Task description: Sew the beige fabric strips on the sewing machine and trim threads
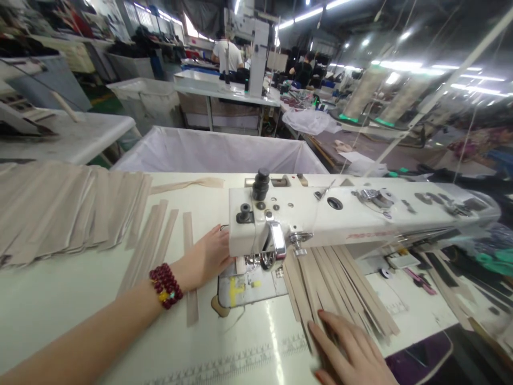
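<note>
A white sewing machine (320, 214) lies across a pale table (60, 310). My left hand (208, 255), with a dark red bead bracelet at the wrist, reaches under the machine head beside the needle; its fingertips are hidden behind the head. A single beige strip (188, 235) lies under my left wrist. My right hand (352, 350) rests flat, fingers apart, on the near end of a fanned bundle of beige fabric strips (336, 278) right of the needle plate (244, 286).
A large stack of beige strips (60, 208) covers the table's left, with a few loose strips (152, 235) beside it. A white-lined bin (216, 149) stands behind the table. Other tables, a second machine (256, 48) and two seated people are farther back.
</note>
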Demonstrator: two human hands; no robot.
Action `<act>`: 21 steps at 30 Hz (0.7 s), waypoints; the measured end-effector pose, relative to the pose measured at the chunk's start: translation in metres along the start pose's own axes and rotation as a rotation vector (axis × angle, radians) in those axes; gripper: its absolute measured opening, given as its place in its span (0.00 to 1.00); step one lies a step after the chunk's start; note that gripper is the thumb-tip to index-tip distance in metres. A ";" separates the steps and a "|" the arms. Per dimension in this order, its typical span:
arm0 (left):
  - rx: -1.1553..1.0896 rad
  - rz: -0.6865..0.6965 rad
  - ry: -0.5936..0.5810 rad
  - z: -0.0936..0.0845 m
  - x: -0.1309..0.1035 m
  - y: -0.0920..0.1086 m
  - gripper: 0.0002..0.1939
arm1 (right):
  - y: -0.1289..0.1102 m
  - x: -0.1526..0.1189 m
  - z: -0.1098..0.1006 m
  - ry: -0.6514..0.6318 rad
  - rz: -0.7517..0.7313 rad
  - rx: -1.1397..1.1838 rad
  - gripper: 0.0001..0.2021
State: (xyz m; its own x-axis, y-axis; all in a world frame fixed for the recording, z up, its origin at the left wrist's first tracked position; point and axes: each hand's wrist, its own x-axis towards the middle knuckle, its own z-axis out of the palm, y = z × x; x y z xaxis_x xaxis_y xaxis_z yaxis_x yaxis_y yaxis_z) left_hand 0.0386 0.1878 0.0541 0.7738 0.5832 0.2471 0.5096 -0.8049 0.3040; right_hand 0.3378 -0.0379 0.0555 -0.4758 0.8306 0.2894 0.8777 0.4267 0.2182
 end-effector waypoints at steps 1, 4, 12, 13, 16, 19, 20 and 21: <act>0.007 0.011 -0.028 0.002 -0.011 0.002 0.15 | 0.002 -0.004 0.006 -0.001 -0.002 -0.029 0.22; 0.037 0.015 -0.102 0.003 -0.045 0.011 0.20 | 0.007 -0.007 0.017 -0.017 0.007 -0.062 0.21; 0.118 -0.178 -0.054 -0.013 -0.098 0.019 0.22 | -0.014 0.015 -0.005 0.002 0.099 0.034 0.20; 0.119 -0.179 -0.048 -0.012 -0.099 0.021 0.22 | -0.020 0.017 -0.003 0.003 0.135 0.028 0.18; 0.098 -0.104 -0.067 -0.006 -0.097 0.033 0.22 | -0.033 0.023 0.010 0.003 0.238 -0.037 0.14; 0.088 -0.030 -0.092 0.005 -0.090 0.046 0.26 | -0.036 0.026 0.023 -0.019 0.264 -0.107 0.12; 0.090 -0.019 -0.094 0.009 -0.089 0.049 0.27 | -0.035 0.025 0.025 -0.031 0.266 -0.119 0.11; 0.094 -0.011 -0.092 0.012 -0.089 0.049 0.27 | -0.033 0.024 0.025 -0.042 0.274 -0.121 0.09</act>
State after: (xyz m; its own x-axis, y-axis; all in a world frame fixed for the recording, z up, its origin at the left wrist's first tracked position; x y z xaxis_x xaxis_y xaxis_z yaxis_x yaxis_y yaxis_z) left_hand -0.0005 0.0949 0.0362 0.7968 0.5834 0.1573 0.5482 -0.8074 0.2180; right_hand 0.2985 -0.0235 0.0319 -0.2173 0.9240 0.3145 0.9584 0.1410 0.2481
